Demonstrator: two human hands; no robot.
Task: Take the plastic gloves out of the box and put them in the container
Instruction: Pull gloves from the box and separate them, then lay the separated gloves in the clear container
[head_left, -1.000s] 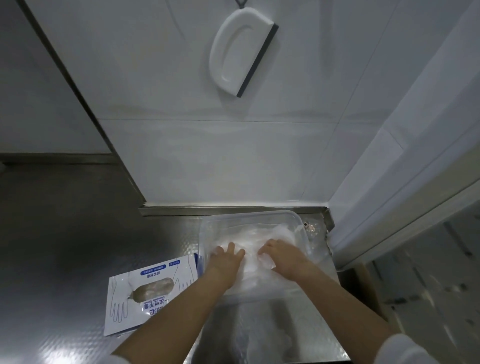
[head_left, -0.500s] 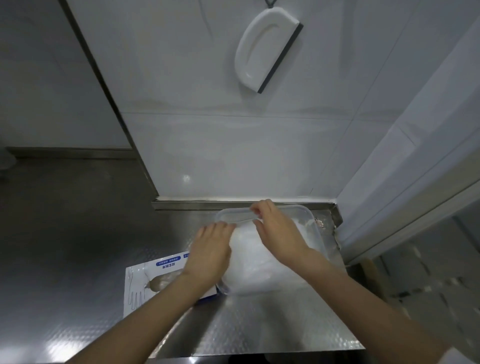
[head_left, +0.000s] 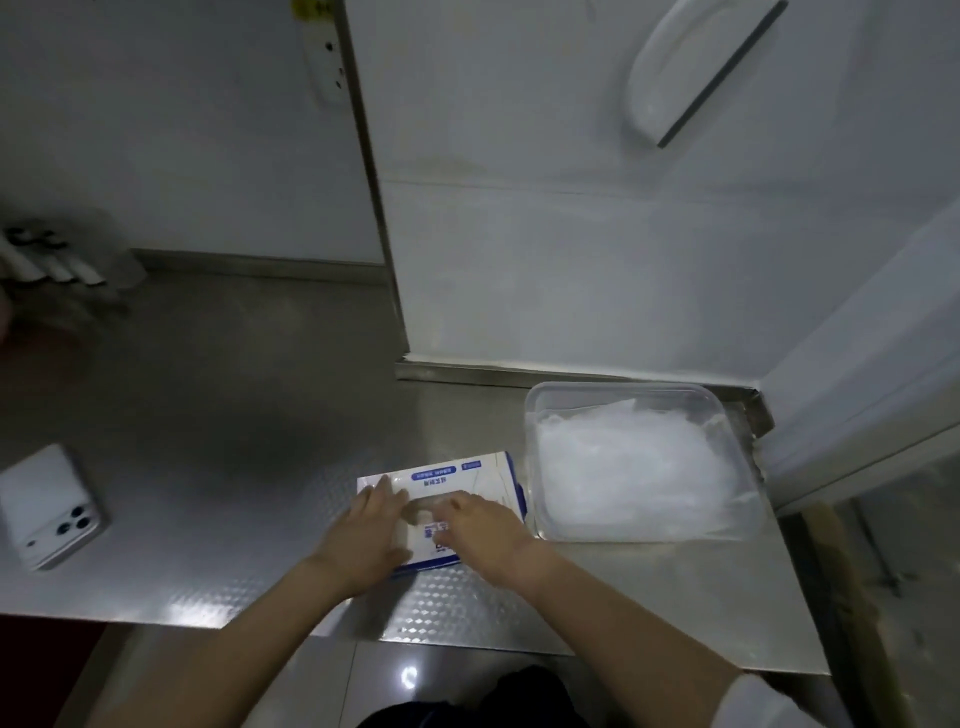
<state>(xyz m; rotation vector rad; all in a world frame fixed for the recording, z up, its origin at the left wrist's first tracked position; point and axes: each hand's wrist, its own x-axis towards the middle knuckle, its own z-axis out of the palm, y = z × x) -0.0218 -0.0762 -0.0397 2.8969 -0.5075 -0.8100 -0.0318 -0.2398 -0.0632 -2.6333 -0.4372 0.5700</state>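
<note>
**Plastic gloves** (head_left: 634, 467): a loose heap of thin, cloudy-white film. It fills most of the container and lies below its rim.

**Container** (head_left: 615, 387): a clear plastic tub, rectangular with rounded corners and no lid. It stands upright on the steel counter (head_left: 234, 415), in the corner where the counter meets the white wall.

**Box** (head_left: 467, 475): white card with blue print, lying flat on the counter just left of the container, with a narrow gap between them.
- Its long axis runs left to right, roughly along the counter's front edge, and the right end sits slightly farther from the person.
- That right short end faces the container's left wall.
- The top panel faces up. Its opening lies under the hands and is mostly hidden.

**Left hand** (head_left: 363, 540): it rests palm down on the end of the box away from the container.
- The fingers (head_left: 385, 493) are straight and close together and point away from the person.
- They press the panel flat and hold nothing.

**Right hand** (head_left: 488, 530): it lies over the middle of the box, on the side nearer the container.
- The fingertips (head_left: 452, 506) are bent and angled away from the container, towards the opening.
- Blur hides whether they pinch a glove or only touch the card.

**Sleeve** (head_left: 758, 701): a white cuff on the right forearm, at the near edge of view below the container.

**Phone** (head_left: 49, 512): white, lying lens side up on the counter, well to the left of the container and past the box.

**Scraper** (head_left: 691, 73): white with a dark blade edge, hanging tilted on the wall above the container.

**Wall socket** (head_left: 324, 57): white, high on the wall, up and to the left of the container.
</note>
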